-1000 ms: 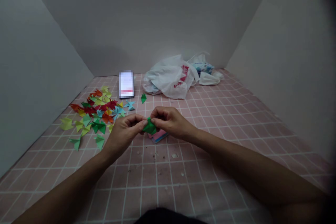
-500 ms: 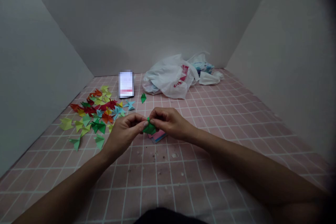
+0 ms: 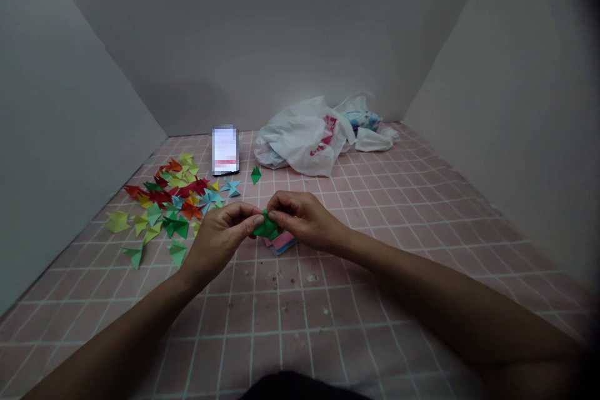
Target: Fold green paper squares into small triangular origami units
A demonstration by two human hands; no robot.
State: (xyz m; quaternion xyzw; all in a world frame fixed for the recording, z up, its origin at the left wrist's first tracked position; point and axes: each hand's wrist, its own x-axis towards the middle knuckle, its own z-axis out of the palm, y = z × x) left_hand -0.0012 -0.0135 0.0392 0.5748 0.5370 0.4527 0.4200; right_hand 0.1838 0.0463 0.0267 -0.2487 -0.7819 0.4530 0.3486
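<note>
A left hand [image 3: 220, 239] and a right hand [image 3: 304, 217] meet over a pink tiled surface [image 3: 375, 262], both pinching a small green folded paper [image 3: 267, 228] between fingertips. Colourful folded paper pieces [image 3: 169, 200] lie scattered to the left

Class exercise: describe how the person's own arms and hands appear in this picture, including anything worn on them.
Both forearms are bare, with no sleeves in view. The left hand and the right hand wear no gloves, and no rings, watch or bracelets are visible.

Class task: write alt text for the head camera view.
Both hands, left hand and right hand, pinch a green folded paper above a pink tiled surface. Colourful folded paper pieces lie left; a plastic bag behind.
</note>
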